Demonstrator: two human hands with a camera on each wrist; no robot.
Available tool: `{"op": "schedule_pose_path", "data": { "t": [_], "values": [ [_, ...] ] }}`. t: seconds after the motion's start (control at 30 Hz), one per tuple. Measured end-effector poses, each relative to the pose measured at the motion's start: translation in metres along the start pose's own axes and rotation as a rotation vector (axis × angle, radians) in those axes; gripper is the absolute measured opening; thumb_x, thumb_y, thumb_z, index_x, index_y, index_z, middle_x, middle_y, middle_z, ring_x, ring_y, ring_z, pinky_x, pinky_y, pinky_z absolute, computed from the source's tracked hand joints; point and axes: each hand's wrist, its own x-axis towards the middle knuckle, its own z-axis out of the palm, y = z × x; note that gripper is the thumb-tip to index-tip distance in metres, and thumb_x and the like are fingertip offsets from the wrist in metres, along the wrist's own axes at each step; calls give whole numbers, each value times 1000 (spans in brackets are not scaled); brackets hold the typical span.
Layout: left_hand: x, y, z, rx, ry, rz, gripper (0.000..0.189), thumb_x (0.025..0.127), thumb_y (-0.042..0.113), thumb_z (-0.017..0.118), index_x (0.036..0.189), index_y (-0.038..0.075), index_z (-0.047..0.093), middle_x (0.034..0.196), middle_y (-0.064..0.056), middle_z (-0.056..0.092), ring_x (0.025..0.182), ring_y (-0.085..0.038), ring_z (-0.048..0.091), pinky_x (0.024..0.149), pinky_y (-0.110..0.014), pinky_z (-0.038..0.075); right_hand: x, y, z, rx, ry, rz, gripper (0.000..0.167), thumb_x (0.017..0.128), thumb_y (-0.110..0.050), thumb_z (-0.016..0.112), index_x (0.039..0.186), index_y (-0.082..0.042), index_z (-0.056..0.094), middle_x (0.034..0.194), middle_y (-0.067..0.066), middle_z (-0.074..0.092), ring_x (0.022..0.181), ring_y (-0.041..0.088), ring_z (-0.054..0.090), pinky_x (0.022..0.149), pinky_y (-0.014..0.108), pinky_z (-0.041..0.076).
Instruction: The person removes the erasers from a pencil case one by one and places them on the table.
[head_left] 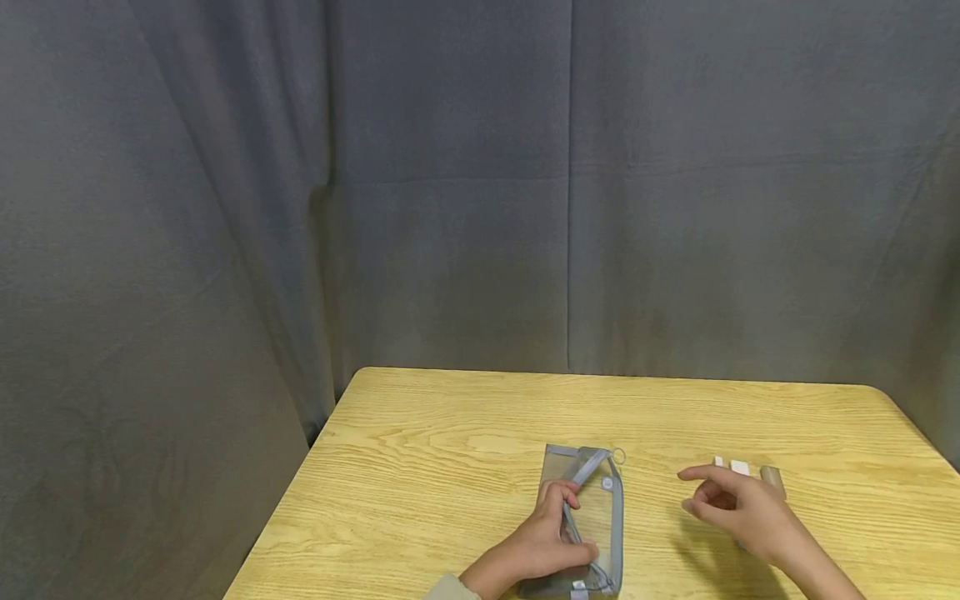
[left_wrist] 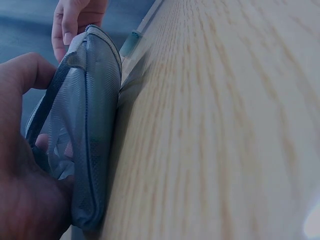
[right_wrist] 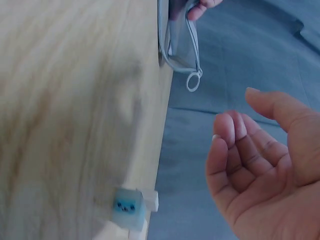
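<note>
A grey see-through mesh zip pouch (head_left: 613,521) lies on the table, its zipped mouth spread apart. My left hand (head_left: 536,537) grips the pouch's edge, with the fingers on one side of the mouth and the thumb at the other. A zip-pull ring (right_wrist: 194,81) hangs at the pouch's far end. To the right of it, my right hand (head_left: 753,517) hovers above the table, fingers loosely curled and holding nothing. Beside that hand sit small blocks: a white one (head_left: 739,467), a brownish one (head_left: 772,478), and a pale blue one with a small printed face (right_wrist: 127,207).
The wood-grain table (head_left: 420,467) has rounded far corners. Dark grey curtains (head_left: 450,208) hang behind it and along the left side.
</note>
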Motion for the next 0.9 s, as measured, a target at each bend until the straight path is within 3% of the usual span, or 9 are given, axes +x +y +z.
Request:
{"op": "schedule_pose_path", "data": {
  "t": [0.03,0.2,0.33,0.67,0.8,0.9],
  "values": [
    [0,0,0,-2,-2,0,49,83,20,71,113,18,33,146,2,25,74,-1,43,69,-16,41,0,-1,2,14,-6,-21,32,90,-13,76,118,-1,67,82,-14,65,72,1,64,64,24,53],
    [-1,0,0,-17,-9,-3,49,84,21,71,114,18,33,147,2,24,73,-1,44,67,-16,41,1,-4,8,136,-50,-56,33,92,-11,73,121,2,64,87,-8,69,79,3,66,70,23,55],
    [-1,1,0,-28,-9,-3,48,84,21,71,114,17,33,147,1,24,72,-1,44,66,-16,41,0,-7,11,238,-114,-4,38,94,-14,71,127,4,61,92,-4,69,84,5,66,73,24,54],
    [-1,-1,0,5,-12,-4,48,84,24,70,114,18,32,148,0,24,73,-2,44,68,-17,41,2,-6,28,318,-199,-53,38,96,-9,68,128,8,58,92,-2,68,82,8,66,71,25,53],
    [0,-2,0,31,-4,-8,49,84,26,70,114,19,32,147,3,24,83,-6,45,74,-19,41,4,-8,33,342,-225,-59,38,96,-9,68,128,9,58,91,-1,68,82,9,66,72,25,54],
    [0,-2,0,54,5,-6,49,83,28,70,114,20,32,146,5,25,104,-10,44,86,-22,41,5,-11,36,346,-238,-65,38,96,-10,68,128,8,58,90,-2,68,82,8,66,72,25,54]
  ]
}}
